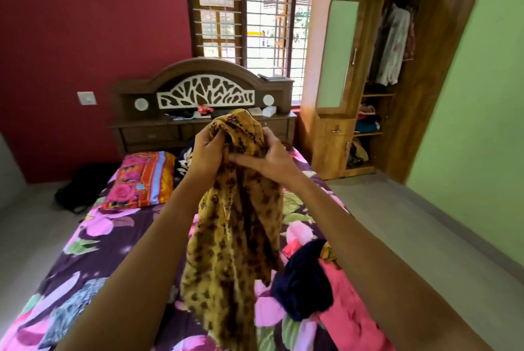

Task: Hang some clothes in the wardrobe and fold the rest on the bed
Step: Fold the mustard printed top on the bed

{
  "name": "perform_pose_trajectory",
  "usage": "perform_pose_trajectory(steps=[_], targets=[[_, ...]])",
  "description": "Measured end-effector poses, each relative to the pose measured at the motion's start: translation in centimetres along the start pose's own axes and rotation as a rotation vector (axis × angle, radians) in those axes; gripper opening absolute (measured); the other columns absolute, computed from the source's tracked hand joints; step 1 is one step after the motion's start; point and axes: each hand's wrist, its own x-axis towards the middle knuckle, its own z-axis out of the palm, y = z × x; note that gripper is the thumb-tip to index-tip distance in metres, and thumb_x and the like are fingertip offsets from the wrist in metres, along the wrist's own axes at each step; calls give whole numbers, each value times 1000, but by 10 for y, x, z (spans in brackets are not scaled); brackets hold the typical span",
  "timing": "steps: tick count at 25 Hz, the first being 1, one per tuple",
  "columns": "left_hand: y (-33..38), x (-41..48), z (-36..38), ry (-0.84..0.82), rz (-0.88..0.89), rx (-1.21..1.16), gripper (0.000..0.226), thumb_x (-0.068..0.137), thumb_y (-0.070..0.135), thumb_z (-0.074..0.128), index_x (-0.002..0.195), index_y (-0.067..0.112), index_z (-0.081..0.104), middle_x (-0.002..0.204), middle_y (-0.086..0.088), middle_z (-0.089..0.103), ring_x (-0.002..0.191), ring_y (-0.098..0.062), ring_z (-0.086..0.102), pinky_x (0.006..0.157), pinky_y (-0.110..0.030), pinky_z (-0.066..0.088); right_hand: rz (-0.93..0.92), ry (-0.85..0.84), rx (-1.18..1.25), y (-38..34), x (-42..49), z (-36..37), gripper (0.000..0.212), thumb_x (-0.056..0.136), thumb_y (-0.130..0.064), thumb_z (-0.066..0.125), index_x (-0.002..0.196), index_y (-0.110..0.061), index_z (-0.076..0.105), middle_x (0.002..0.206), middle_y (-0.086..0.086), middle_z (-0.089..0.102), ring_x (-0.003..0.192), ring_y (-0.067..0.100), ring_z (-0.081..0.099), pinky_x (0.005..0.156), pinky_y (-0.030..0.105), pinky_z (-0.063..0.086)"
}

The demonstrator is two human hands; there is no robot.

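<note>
A mustard-yellow garment with a dark floral print [235, 237] hangs bunched above the bed [113, 237]. My left hand [208, 152] grips its top from the left, and my right hand [266, 156] pinches the cloth from the right, both raised in front of me. The garment's lower part drapes down to the purple floral bedsheet. A pile of clothes lies on the bed's right side, with a navy garment [303, 285] on top of a pink one [348, 311]. The wooden wardrobe [334, 129] stands at the back right, its right door [431, 72] open, with several clothes hanging inside [394, 44].
A floral pillow [141, 180] lies at the head of the bed, below the wooden headboard [204, 95] whose shelf holds small items. A dark bag [76, 191] sits on the floor left of the bed. Folded clothes fill the wardrobe shelves [368, 120]. Grey floor [397, 223] runs between bed and wardrobe.
</note>
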Motion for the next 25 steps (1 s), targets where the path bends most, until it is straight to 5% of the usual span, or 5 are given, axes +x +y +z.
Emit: perform_pose_trajectory(steps=[5,10,15,22,25], targets=[[15,11,-61,200,-20,163,23,99,23,43,85,17,61,89,0,63,87,-15,57,82,-32,48,-30,154,-325,43,2,31,30,78,-2,61,107,-4,58,94,12,66,86,25,62,71,32,48],[-5,9,-135,291,93,988,27,97,20,35,113,7,51,118,-15,50,109,-33,45,96,-47,39,38,69,165,3,22,26,16,94,-7,53,105,-5,64,100,11,65,92,19,61,87,36,49],[-10,-10,-143,450,44,704,31,101,29,30,101,6,51,90,-8,56,81,-25,53,68,-34,42,-11,6,124,-32,29,24,22,88,-25,65,97,-5,68,86,0,66,79,9,63,78,22,50],[-14,-16,-178,-107,33,1030,32,68,36,73,71,5,65,55,10,51,60,-2,50,55,-10,37,-5,145,310,-31,29,-3,7,82,-15,70,77,-16,66,58,-15,67,56,-5,63,57,10,48],[-25,-30,-156,-183,-400,515,22,93,9,52,95,-9,64,59,12,64,60,-6,59,56,-7,45,57,212,410,-19,42,5,10,86,-19,68,90,-10,67,75,-5,70,67,3,67,64,17,53]])
